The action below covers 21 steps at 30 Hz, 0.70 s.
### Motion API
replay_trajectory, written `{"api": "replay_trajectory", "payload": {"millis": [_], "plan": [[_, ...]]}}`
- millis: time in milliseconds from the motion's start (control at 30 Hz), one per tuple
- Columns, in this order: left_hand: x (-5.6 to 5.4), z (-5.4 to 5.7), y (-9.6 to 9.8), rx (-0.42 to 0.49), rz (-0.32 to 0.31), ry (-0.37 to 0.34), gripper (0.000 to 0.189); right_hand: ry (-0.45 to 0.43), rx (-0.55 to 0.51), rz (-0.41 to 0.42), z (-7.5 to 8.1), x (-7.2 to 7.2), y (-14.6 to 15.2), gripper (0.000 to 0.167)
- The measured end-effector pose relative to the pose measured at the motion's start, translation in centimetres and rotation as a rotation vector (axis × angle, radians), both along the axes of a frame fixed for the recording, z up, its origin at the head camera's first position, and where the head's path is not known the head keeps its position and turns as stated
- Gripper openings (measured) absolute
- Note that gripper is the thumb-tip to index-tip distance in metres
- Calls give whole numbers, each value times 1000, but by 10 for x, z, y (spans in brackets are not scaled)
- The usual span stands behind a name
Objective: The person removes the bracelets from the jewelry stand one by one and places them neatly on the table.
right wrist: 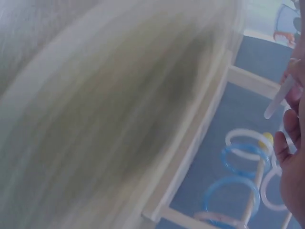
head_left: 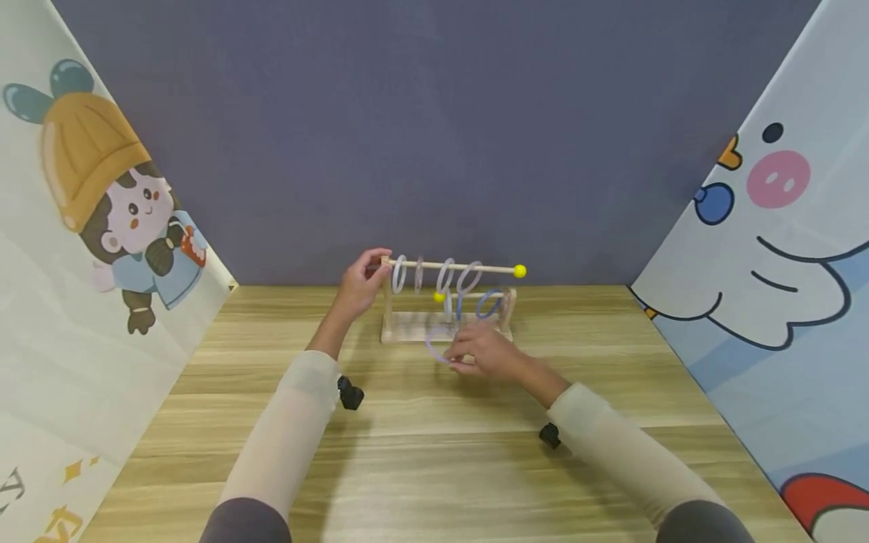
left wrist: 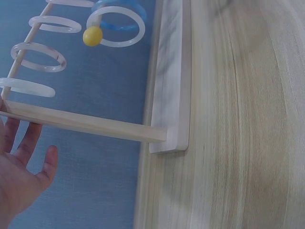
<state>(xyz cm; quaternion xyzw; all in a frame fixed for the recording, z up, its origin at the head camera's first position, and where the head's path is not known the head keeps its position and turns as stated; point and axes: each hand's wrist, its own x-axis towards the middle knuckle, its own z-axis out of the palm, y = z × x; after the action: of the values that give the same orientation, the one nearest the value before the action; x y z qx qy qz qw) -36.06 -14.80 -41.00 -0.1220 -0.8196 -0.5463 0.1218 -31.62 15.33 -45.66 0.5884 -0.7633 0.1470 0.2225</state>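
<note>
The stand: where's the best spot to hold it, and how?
Probably pinch the left post of the stand from the left: it's slim and upright, and the rings hang to its right. The left hand holds its top.

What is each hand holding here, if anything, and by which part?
The right hand holds a pale ring by its rim; the left hand holds the wooden rack by the top of its left post.

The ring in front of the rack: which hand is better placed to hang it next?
Right, probably: the right hand holds this ring, while the left hand grips the wooden end post.
</note>
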Motion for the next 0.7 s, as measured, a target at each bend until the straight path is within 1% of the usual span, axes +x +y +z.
{"api": "replay_trajectory", "payload": {"millis": [200,433,567,700], "plan": [[0,-1,1,6,-3,-9,40,-22,104,-8,-8,6,-13,12],[-1,0,1,9,3,-1,40,2,185,-11,-16,6,-27,11],[-1,1,1,20,4,0,39,-40,222,-24,-18,7,-35,11],[-1,1,0,25,6,-18,39,-89,272,-28,-21,9,-41,14]]}}
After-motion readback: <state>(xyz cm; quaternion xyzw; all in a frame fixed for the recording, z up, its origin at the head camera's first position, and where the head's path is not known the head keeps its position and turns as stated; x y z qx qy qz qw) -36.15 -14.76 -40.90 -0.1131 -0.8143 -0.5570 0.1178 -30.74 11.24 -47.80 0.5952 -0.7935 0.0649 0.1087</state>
